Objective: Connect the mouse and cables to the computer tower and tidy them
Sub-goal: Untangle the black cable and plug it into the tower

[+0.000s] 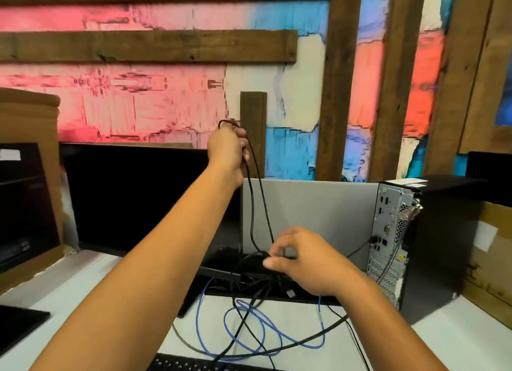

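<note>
— Up against the painted wall, what is the left hand (pixel 228 146) doing?
— It is raised high, fingers curled round a black cable (pixel 255 193) that loops over the fist and hangs down in two strands.

— And the right hand (pixel 302 259)?
— Low, over the monitor base (pixel 221 271). Thumb and fingers pinch the same black cable where the strands come down into a tangle. The two hands are well apart, one high, one low.

— Where is the computer tower (pixel 399 232)?
— Standing upright at the right of the white worktop (pixel 83 287), rear panel turned toward the camera. A dark cable (pixel 360 250) is plugged into its back, and a grey one (pixel 393 259) hangs down the panel.

— What else lies there?
— A blue cable (pixel 266 332) in loose loops on the worktop, crossed by more black cables. A keyboard (pixel 199 363) edge shows at the bottom. A dark monitor (pixel 138 193) stands behind the left arm, and a grey partition (pixel 318 209) behind the right hand.

— The mouse?
— I cannot tell where it is.
</note>
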The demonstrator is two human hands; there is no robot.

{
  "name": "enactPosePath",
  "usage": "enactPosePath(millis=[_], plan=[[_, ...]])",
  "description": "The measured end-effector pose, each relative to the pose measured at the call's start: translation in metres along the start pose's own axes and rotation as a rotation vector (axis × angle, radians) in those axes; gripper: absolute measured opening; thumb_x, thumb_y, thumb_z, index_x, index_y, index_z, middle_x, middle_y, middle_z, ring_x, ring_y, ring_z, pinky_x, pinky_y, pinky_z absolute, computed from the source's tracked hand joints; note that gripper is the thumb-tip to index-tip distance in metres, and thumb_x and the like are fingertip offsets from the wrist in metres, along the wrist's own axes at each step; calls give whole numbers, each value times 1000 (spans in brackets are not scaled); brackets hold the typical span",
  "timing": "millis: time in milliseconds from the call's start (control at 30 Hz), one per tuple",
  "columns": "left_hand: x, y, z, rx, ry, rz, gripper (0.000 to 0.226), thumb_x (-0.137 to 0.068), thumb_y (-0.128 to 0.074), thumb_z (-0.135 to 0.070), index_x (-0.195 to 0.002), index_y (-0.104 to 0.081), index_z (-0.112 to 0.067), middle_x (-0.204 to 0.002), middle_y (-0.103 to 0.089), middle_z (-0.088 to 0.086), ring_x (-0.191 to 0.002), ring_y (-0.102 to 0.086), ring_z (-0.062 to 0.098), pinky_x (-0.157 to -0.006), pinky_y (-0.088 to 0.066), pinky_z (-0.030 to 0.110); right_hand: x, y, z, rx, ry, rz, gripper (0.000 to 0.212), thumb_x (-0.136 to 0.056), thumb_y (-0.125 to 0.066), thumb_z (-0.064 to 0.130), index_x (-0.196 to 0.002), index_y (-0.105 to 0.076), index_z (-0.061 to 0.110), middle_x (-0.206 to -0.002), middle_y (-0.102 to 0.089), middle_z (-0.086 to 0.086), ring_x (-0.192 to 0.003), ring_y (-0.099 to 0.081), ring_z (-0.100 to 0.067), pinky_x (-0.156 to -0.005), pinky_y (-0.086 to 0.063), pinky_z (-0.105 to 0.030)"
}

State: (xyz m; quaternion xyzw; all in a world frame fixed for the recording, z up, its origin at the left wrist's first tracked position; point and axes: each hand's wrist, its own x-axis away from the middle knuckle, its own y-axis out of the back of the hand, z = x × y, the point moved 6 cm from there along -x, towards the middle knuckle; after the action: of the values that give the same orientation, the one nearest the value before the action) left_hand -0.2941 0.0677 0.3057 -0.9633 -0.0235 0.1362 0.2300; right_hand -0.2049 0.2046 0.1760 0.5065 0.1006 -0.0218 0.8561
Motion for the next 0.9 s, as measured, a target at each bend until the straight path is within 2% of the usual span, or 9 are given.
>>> enactPosePath(millis=[133, 267, 367, 433, 500, 600, 700, 800, 900], plan=[[-11, 23, 29, -413, -129, -7, 27, -93, -44, -24, -71, -56, -16, -61, -55, 0, -52, -49, 16, -45, -38, 23, 0, 12, -9, 41, 83, -346, 19, -93, -63, 40, -105, -74, 32, -111, -62, 16, -103, -59, -10, -89, -49, -30], [23, 17, 78, -1099, -357, 282, 35, -90, -52, -55, -99, -60, -22, -77, -67, -5, -76, -65, 13, -73, -57, 39, 7, 48, -20, -17, 125, -626, 14, -89, -69, 38, -100, -77, 34, -93, -59, 13, -89, -60, -11, -78, -52, -36], [49, 9, 93, -866, -144, 460, 68, -81, -46, -79, -133, -48, -35, -102, -68, -9, -95, -67, 14, -87, -55, 39, 9, 79, -16, 10, 156, -697, 11, -86, -72, 37, -95, -78, 35, -86, -66, 12, -86, -63, -13, -76, -54, -39], [63, -5, 94, -509, 69, 657, 58, -80, -48, -76, -125, -50, -40, -112, -69, -7, -94, -72, 21, -83, -58, 39, 5, 99, -9, 18, 168, -687, 9, -85, -74, 34, -93, -79, 33, -82, -68, 11, -82, -64, -13, -76, -55, -39], [74, -18, 88, -508, -12, 808, 40, -89, -55, -55, -124, -53, -35, -101, -75, -1, -78, -72, 21, -71, -59, 32, -1, 116, -3, 35, 170, -691, 7, -84, -75, 31, -90, -79, 32, -79, -70, 13, -77, -64, -9, -75, -56, -38], [70, -23, 80, -570, -231, 713, 23, -99, -53, -34, -108, -63, -15, -78, -74, 4, -49, -53, 11, -50, -47, 23, -12, 138, 0, 39, 151, -689, 9, -80, -78, 36, -88, -79, 32, -84, -74, 15, -80, -66, -5, -77, -58, -35], [52, -14, 80, -505, -230, 525, 36, -103, -45, -37, -86, -63, -11, -67, -70, 4, -43, -44, 8, -44, -39, 20, -17, 145, -5, 66, 109, -658, 12, -81, -77, 40, -91, -78, 32, -85, -71, 16, -82, -64, -4, -78, -57, -31], [29, 8, 100, -549, -205, 376, 39, -102, -45, -40, -82, -67, -15, -76, -74, 0, -51, -56, 11, -56, -46, 26, -14, 148, -15, 100, 55, -697, 8, -85, -75, 37, -90, -78, 31, -86, -73, 12, -81, -63, -6, -76, -56, -32], [17, 34, 115, -618, -245, 221, 34, -101, -47, -42, -99, -76, -25, -95, -73, -12, -89, -65, 0, -81, -48, 19, -9, 151, -26, 111, -17, -741, 9, -86, -73, 36, -91, -79, 32, -89, -74, 10, -85, -65, -12, -77, -56, -33]])
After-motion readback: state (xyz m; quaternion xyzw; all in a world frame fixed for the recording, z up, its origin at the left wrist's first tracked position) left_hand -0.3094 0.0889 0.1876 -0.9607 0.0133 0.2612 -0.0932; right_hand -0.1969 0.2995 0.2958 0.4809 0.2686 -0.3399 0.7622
